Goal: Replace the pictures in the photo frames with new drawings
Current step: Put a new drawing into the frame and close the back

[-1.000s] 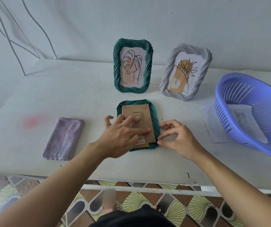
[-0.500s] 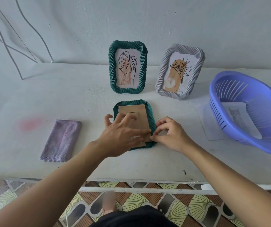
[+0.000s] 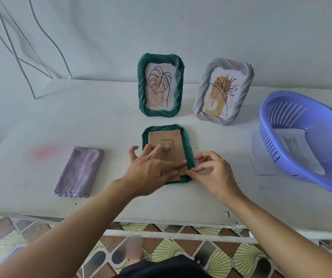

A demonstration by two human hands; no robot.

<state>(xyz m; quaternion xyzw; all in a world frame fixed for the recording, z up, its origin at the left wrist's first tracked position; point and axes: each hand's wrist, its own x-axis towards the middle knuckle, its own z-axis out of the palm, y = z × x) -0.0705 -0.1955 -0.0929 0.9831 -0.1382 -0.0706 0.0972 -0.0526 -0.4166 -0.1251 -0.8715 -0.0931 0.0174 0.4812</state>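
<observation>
Pressing cardboard backing [image 3: 173, 140] with left hand [image 3: 149, 170], fingers straight; pinching face-down green frame [image 3: 165, 128] right edge with right hand [image 3: 218, 175] fingers, on counter [image 3: 111, 141].

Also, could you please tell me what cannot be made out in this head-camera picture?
Head view:
1. Whatever picture the face-down green frame holds: hidden beneath its brown backing board.
2. The board's lower left: covered by the left hand.
3. What the right hand pinches at that frame's near right corner: too small.
4. The grey sheet in the blue basket: blurred behind slats; the basket is cut off by the right edge.
</observation>
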